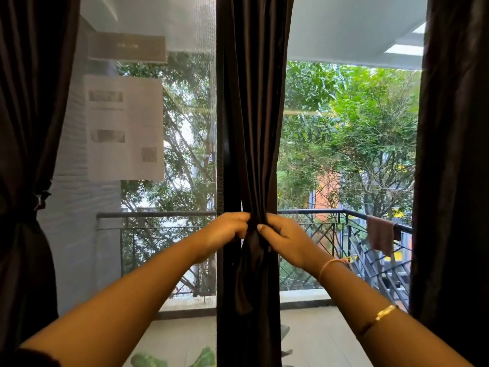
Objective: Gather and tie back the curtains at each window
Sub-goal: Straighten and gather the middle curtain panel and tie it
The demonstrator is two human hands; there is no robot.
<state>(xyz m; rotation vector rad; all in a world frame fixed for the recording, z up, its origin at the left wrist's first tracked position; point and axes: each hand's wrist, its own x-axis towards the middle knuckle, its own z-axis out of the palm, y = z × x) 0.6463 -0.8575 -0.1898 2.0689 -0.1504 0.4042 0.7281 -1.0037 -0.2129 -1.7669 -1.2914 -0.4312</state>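
A dark middle curtain (pixel 254 115) hangs in front of the window post, gathered into a narrow bunch at railing height. My left hand (pixel 225 231) and my right hand (pixel 285 239) both pinch the fabric at that bunch, one on each side, fingers closed on it. A loose dark strip of the same cloth (pixel 247 274) hangs down just below my hands. On the far left another dark curtain (pixel 29 128) is cinched by a tie (pixel 39 201). A third dark curtain (pixel 452 154) hangs straight on the right edge.
Behind the glass lies a balcony with a metal railing (pixel 158 215) and a cloth (pixel 381 235) draped over it at the right. A mesh screen (pixel 148 27) covers the left pane, with papers (pixel 124 128) stuck on it. Green leaves (pixel 206 357) show at the bottom.
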